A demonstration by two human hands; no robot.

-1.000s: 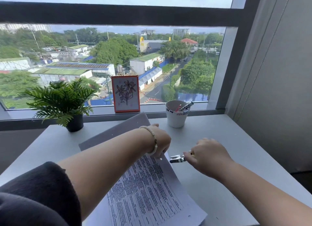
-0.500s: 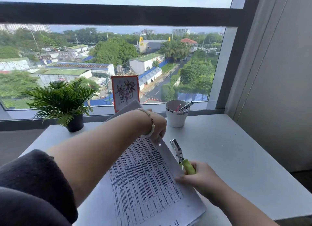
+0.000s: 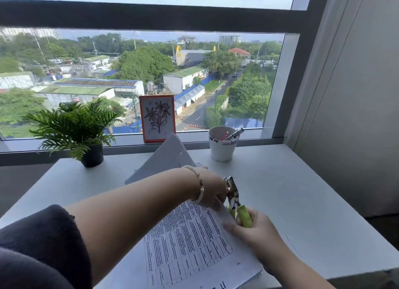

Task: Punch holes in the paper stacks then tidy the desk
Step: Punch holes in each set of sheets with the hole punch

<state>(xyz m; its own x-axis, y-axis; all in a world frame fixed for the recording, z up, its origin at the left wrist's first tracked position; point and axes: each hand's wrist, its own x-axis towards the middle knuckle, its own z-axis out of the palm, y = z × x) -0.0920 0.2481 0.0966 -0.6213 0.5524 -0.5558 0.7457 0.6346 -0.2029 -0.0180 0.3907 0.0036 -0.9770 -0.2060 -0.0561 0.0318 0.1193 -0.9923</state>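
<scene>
While left hand [image 3: 212,189] perhaps pinches paper stack [image 3: 194,245], right hand [image 3: 254,230] tight round punch [image 3: 234,199]

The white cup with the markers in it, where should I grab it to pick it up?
Grab the white cup round its plain side wall, low down, coming from the front or the right, where the desk lies open. It stands upright and shows no handle, so wrap your fingers round it. Stay off the top: a marker pokes over the rim.
</scene>
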